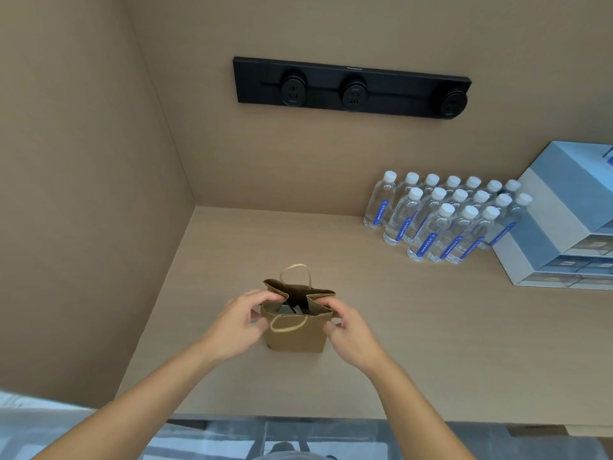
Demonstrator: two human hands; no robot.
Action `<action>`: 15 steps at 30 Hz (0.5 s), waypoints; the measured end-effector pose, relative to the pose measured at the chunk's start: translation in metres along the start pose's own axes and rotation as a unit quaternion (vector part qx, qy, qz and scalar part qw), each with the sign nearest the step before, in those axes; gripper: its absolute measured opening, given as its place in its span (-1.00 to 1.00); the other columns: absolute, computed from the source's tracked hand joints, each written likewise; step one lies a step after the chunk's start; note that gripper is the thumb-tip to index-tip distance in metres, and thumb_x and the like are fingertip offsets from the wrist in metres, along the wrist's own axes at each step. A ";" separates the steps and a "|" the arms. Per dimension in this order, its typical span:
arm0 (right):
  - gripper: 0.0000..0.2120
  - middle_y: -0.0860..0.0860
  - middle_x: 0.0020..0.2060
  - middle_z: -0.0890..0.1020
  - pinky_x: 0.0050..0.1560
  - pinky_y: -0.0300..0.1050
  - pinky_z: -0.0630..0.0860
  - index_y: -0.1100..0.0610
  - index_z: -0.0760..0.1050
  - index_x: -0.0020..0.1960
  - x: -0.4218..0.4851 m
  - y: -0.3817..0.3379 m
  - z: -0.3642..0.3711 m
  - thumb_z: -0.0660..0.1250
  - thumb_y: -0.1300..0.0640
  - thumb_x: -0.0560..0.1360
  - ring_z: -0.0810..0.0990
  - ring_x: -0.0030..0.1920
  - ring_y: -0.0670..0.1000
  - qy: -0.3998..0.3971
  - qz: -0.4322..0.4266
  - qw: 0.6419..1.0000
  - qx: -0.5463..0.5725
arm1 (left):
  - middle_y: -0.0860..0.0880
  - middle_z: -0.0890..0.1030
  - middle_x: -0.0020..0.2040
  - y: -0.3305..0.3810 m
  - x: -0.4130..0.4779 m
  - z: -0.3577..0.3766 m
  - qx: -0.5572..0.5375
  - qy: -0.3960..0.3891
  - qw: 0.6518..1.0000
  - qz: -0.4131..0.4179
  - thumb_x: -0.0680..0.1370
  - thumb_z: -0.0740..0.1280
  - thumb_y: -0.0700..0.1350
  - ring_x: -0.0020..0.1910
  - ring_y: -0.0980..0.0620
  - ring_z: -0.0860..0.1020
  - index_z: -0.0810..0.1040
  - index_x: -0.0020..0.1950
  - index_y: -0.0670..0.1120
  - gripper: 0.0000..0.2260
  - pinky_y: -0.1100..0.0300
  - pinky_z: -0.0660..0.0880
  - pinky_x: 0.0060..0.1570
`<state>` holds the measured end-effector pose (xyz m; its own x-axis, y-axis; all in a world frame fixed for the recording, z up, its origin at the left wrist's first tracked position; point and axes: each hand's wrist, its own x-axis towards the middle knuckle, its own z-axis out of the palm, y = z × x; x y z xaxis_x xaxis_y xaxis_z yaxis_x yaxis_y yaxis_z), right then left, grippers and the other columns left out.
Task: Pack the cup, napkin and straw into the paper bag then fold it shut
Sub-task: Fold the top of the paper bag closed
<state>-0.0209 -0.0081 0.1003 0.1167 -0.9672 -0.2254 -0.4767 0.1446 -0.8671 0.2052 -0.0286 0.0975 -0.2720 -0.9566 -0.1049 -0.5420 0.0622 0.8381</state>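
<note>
A small brown paper bag (pixel 295 338) with twine handles stands upright on the beige counter (pixel 414 343). Its mouth is partly open and something dark and light shows inside, too hidden to name. My left hand (pixel 237 323) pinches the bag's left top edge. On the other side my right hand (pixel 348 330) pinches the right top edge, pushing the side gusset inward. No cup, napkin or straw lies on the counter.
Several clear water bottles (pixel 444 217) with white caps stand at the back right. A stack of pale blue drawer boxes (pixel 560 224) sits beside them. A black socket strip (pixel 351 88) is on the back wall. A side wall rises at the left.
</note>
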 end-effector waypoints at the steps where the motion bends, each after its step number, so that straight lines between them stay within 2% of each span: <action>1: -0.66 0.00 0.12 0.55 -0.03 -0.23 0.50 -0.01 0.56 0.22 0.003 0.004 0.001 0.28 0.30 0.53 0.57 -0.11 -0.03 0.019 -0.005 1.000 -0.015 | 0.19 0.53 0.22 0.000 0.000 -0.002 0.001 0.014 1.000 0.011 0.47 0.29 -0.34 0.23 0.23 0.49 0.59 0.08 0.29 -0.50 0.26 0.48 0.18; 3: -0.74 -0.03 0.20 0.44 0.07 -0.13 0.53 -0.03 0.60 0.16 0.005 0.009 0.002 0.36 0.22 0.52 0.54 0.04 0.06 0.067 0.000 0.998 -0.022 | 0.20 0.42 0.30 0.000 -0.001 -0.004 0.010 0.042 0.999 0.032 0.50 0.31 -0.34 0.30 0.27 0.40 0.65 0.04 0.25 -0.55 0.30 0.44 0.18; 5: -0.82 -0.07 0.23 0.41 0.10 -0.08 0.52 0.00 0.65 0.01 0.006 0.010 0.002 0.43 0.23 0.47 0.49 0.13 0.00 0.112 -0.006 0.994 -0.011 | 0.28 0.44 0.31 0.001 0.000 -0.005 0.020 0.056 0.997 0.049 0.49 0.36 -0.33 0.29 0.30 0.42 0.69 0.00 0.20 -0.60 0.31 0.45 0.17; 7: -0.84 -0.03 0.16 0.54 0.06 -0.01 0.55 0.04 0.66 -0.13 0.007 0.011 0.002 0.45 0.30 0.44 0.57 0.02 0.04 0.127 -0.019 0.991 0.027 | 0.38 0.59 0.16 0.000 0.001 -0.004 -0.011 0.079 0.996 0.045 0.45 0.40 -0.38 0.15 0.27 0.57 0.67 -0.14 0.18 -0.60 0.33 0.52 0.10; 8: -0.78 0.01 0.08 0.62 0.00 -0.01 0.57 0.01 0.63 -0.20 0.007 0.011 0.002 0.45 0.33 0.43 0.61 -0.07 0.07 0.126 -0.012 0.990 0.060 | 0.36 0.65 0.07 -0.003 0.003 -0.003 -0.040 0.095 0.994 0.028 0.43 0.41 -0.41 0.06 0.21 0.64 0.63 -0.20 0.11 -0.63 0.32 0.55 0.06; 10: -0.67 0.06 -0.12 0.69 -0.12 -0.12 0.54 0.03 0.47 -0.33 0.008 0.012 0.002 0.42 0.42 0.40 0.63 -0.19 0.06 0.134 0.014 0.982 0.131 | 0.19 0.74 -0.04 -0.009 0.005 0.000 -0.101 0.126 0.987 -0.014 0.42 0.40 -0.45 -0.05 0.10 0.71 0.47 -0.22 -0.06 -0.71 0.31 0.58 -0.02; 12: -0.63 0.05 -0.25 0.68 -0.22 -0.28 0.51 0.09 0.35 -0.34 0.009 0.015 0.004 0.29 0.53 0.38 0.61 -0.25 0.02 0.156 0.025 0.974 0.161 | 0.02 0.76 -0.16 -0.012 0.005 0.002 -0.133 0.144 0.980 -0.033 0.43 0.36 -0.49 -0.10 0.10 0.71 0.39 -0.19 -0.11 -0.70 0.31 0.57 -0.02; 13: -0.63 0.05 -0.28 0.66 -0.23 -0.29 0.50 0.10 0.37 -0.34 0.008 0.016 0.004 0.23 0.57 0.37 0.60 -0.25 0.01 0.163 0.024 0.973 0.160 | -0.01 0.75 -0.21 -0.013 0.004 0.003 -0.117 0.149 0.982 -0.023 0.43 0.35 -0.49 -0.14 0.14 0.70 0.44 -0.21 -0.10 -0.71 0.34 0.56 -0.03; 15: -0.61 0.06 -0.27 0.64 -0.14 -0.15 0.51 0.13 0.54 -0.33 0.008 0.017 0.005 0.19 0.58 0.39 0.60 -0.21 0.06 0.168 0.008 0.977 0.131 | -0.02 0.71 -0.27 -0.015 0.002 0.005 -0.032 0.143 0.989 0.007 0.44 0.37 -0.47 -0.18 0.19 0.66 0.64 -0.25 -0.07 -0.71 0.42 0.51 -0.07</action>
<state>-0.0241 -0.0127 0.0813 -0.2024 -0.9718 -0.1207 -0.2309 0.1671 -0.9585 0.2090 -0.0300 0.0821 -0.0383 -0.9978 0.0547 -0.4855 0.0664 0.8717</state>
